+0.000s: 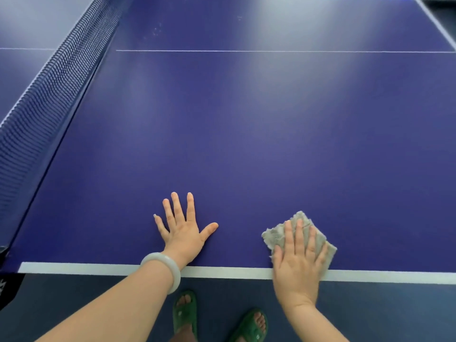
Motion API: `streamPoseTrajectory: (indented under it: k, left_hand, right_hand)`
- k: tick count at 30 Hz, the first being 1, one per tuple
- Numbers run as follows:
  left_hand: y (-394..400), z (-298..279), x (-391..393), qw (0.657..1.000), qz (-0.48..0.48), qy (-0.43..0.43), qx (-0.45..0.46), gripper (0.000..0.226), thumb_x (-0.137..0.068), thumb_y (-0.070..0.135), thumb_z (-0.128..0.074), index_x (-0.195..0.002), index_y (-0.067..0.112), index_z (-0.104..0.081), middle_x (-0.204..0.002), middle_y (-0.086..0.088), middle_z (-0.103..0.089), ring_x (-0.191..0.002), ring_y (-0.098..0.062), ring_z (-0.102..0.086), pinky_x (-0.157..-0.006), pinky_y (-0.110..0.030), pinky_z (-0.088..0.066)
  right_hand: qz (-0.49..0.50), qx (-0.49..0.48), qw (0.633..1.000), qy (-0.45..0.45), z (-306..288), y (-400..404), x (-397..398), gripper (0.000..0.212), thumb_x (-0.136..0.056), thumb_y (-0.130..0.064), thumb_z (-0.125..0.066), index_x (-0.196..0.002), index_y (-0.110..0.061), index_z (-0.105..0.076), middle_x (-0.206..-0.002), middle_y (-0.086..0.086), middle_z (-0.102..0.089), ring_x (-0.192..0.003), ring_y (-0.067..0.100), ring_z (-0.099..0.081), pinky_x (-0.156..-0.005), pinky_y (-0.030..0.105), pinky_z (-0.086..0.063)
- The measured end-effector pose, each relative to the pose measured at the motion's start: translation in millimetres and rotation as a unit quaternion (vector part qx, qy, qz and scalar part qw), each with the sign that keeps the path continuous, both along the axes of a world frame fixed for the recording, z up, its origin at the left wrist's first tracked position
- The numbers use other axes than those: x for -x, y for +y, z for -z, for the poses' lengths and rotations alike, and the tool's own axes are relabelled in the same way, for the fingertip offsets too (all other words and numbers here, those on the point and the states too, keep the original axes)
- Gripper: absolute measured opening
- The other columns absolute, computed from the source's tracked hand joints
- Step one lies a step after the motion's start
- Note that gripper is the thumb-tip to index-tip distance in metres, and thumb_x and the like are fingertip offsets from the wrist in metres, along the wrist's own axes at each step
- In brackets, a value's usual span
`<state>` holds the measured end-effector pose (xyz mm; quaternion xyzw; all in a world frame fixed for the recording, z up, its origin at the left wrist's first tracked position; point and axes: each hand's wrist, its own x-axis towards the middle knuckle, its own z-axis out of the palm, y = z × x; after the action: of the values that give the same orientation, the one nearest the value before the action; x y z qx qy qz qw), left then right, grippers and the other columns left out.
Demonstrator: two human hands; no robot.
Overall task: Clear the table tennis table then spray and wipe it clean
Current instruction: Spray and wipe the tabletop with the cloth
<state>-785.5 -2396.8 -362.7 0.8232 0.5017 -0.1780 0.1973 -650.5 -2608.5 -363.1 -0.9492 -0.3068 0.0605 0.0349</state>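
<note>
A person leans over the near edge of a blue table tennis worktop [246, 144], mid-wipe. The right hand [299, 265] lies flat with straight fingers on a grey cloth [276, 236] at about 5 o'clock in the view, pressing it to the surface just inside the white edge line [98, 268]; its grip is open, with nothing curled round the cloth. The left hand [183, 233], a pale bangle [162, 266] on its wrist, is spread flat on the bare surface at 6 o'clock, also open and holding nothing, apparently as a brace. The net [44, 95] runs from 9 o'clock up toward 11 o'clock. No bats, balls or spray bottle are in view, so clearing looks done and wiping is the step in hand.

The likeliest slip: because the cloth is only pressed, not held, a fast stroke could let it bunch or slide out from under the palm, leaving streaks. It sits close to the edge, so a pull toward the body could drag it off onto the floor by the green sandals [185, 314]. Faint specks near 12 o'clock, beyond the centre line [271, 51], may be missed if the reach falls short. The bracing palm may leave prints on freshly wiped surface, and a sweep toward 9 o'clock could snag the net.
</note>
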Motion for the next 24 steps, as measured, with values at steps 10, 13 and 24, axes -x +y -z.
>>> streamPoseTrajectory:
  k: [10,13,24]
  left_hand:
    - [8,-7,14,0.996,0.055,-0.052,0.037,0.091,-0.095,0.061,-0.038,-0.142,0.034,0.035,-0.145,-0.002,0.051,-0.132,-0.022,0.047,-0.109,-0.051,0.025]
    - [30,-10,55,0.991,0.106,-0.081,-0.011,0.083,-0.097,0.054,-0.04,-0.15,0.034,0.021,-0.155,0.001,0.038,-0.142,-0.017,0.035,-0.119,-0.045,0.013]
    - [78,6,159,1.0,0.027,-0.004,-0.007,0.1,-0.083,0.082,-0.025,-0.134,0.034,0.046,-0.137,0.0,0.059,-0.127,-0.02,0.053,-0.112,-0.052,0.022]
  right_hand:
    - [-0.131,0.026,0.991,0.023,6,61,71,0.059,-0.1,-0.04,-0.017,-0.152,-0.016,-0.03,-0.162,0.007,-0.019,-0.149,0.031,-0.016,-0.114,0.06,-0.023]
    - [-0.125,0.025,0.992,0.019,6,63,69,0.063,-0.102,-0.041,-0.002,-0.151,-0.016,-0.033,-0.161,0.006,-0.023,-0.148,0.031,-0.02,-0.114,0.06,-0.023]
    - [0.05,0.012,0.998,0.03,2,147,131,0.062,-0.102,-0.041,-0.018,-0.154,-0.022,0.009,-0.157,0.002,0.025,-0.149,0.028,0.016,-0.118,0.057,0.005]
